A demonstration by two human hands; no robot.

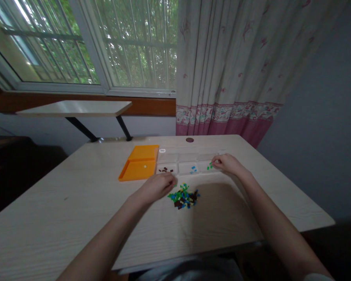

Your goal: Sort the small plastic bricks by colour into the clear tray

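A mixed pile of small building bricks (185,196) in green, blue, brown and pale yellow lies on the table. At its upper left edge my left hand (162,184) is closed, its fingertips curled down; what they hold, if anything, is hidden. My right hand (226,162) pinches over the right compartment of a clear plastic box (188,156), with a small green brick (211,163) at its fingertips. Several green bricks (208,168) lie below it. Blue bricks (193,169) sit in the middle front compartment, brown bricks (165,169) in the left one.
An orange two-part tray (134,170) adjoins the box on the left, with a small whitish piece (145,166) in it. Behind stands a raised shelf (76,108) on black legs. The wooden table (84,203) reaches a window and a curtain (222,78).
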